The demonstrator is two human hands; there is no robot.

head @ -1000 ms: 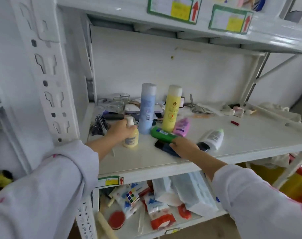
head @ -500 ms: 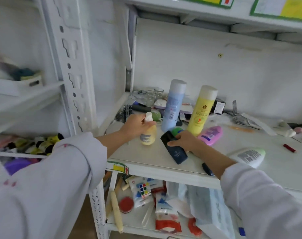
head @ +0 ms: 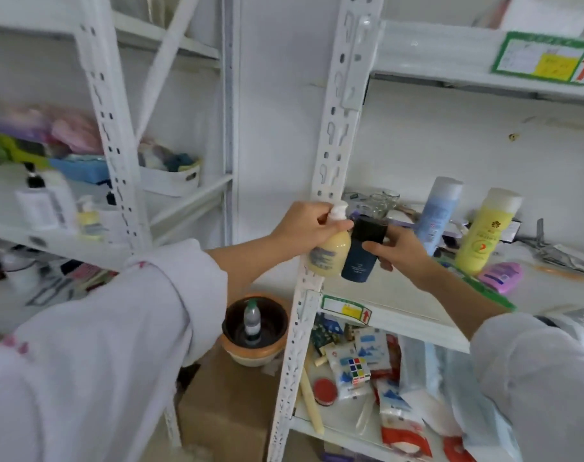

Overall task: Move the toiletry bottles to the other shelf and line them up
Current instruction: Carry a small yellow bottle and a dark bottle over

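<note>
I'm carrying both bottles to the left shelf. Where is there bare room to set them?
Bare shelf board shows left of the white pump bottle; more shows below the white basket. Between them, by the small yellow pump bottle, it is crowded.

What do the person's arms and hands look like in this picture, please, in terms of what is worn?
Both arms wear loose, pale white-lilac long sleeves, pushed up so the forearms are bare. The left sleeve carries small pink markings near its cuff and lower down. The right sleeve looks plain. The left hand and right hand are bare: no gloves, rings or watch show.
</note>
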